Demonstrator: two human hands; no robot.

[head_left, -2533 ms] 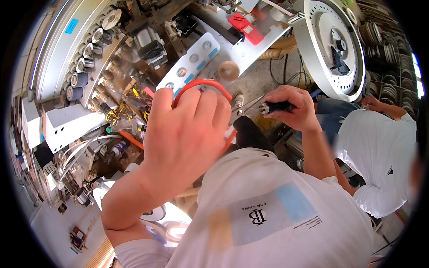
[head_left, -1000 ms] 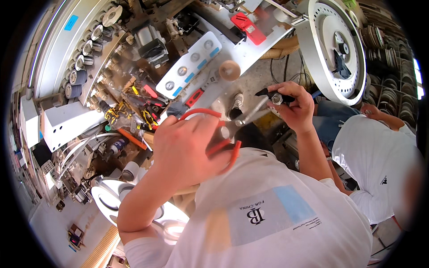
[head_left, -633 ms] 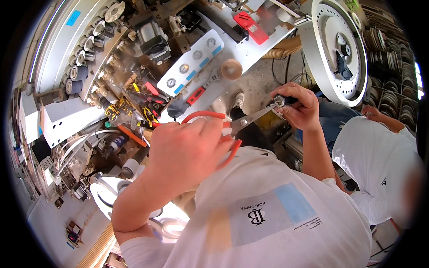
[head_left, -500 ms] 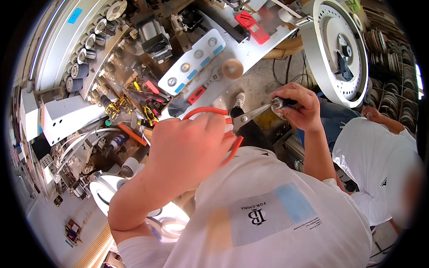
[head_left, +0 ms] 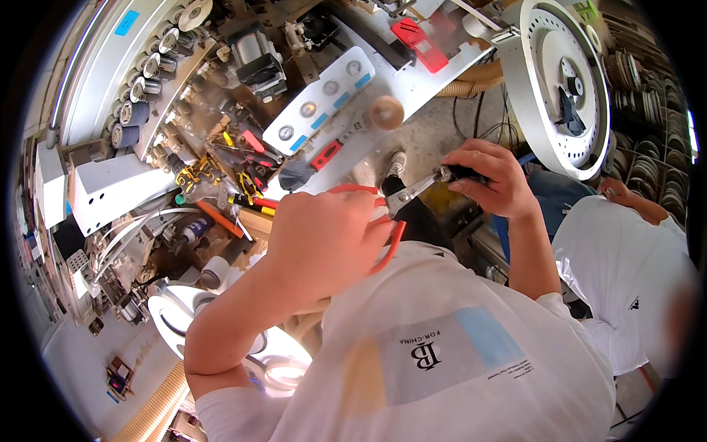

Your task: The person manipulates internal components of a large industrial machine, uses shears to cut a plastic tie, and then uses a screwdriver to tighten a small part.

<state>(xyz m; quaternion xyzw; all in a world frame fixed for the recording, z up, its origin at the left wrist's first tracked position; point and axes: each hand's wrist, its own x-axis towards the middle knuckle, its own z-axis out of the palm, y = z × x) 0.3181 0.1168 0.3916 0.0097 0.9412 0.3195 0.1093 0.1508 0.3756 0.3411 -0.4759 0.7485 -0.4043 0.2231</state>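
Observation:
In the middle, my left hand point(head_left: 320, 232) is closed around the red handles of a pair of scissors point(head_left: 403, 197). Their short metal blades point right, toward my other hand. My right hand point(head_left: 497, 180) pinches a small dark piece point(head_left: 464, 172) with a pale, frayed-looking end between thumb and fingers. The blade tips meet that end or lie very close to it; what kind of thing the piece is I cannot make out. Both hands are held in the air in front of my white shirt.
Beyond my hands lies a workbench with a gauge panel point(head_left: 317, 103), a red-handled adjustable wrench point(head_left: 326, 155), a red case point(head_left: 420, 46) and several hand tools. A large perforated wheel point(head_left: 530, 96) stands at the upper right. Another person in a white shirt point(head_left: 618, 250) is close on my right.
The scissors' red handles have drawn closer together in my left hand, and the blades look more closed. My right hand has shifted slightly, still pinching the dark piece.

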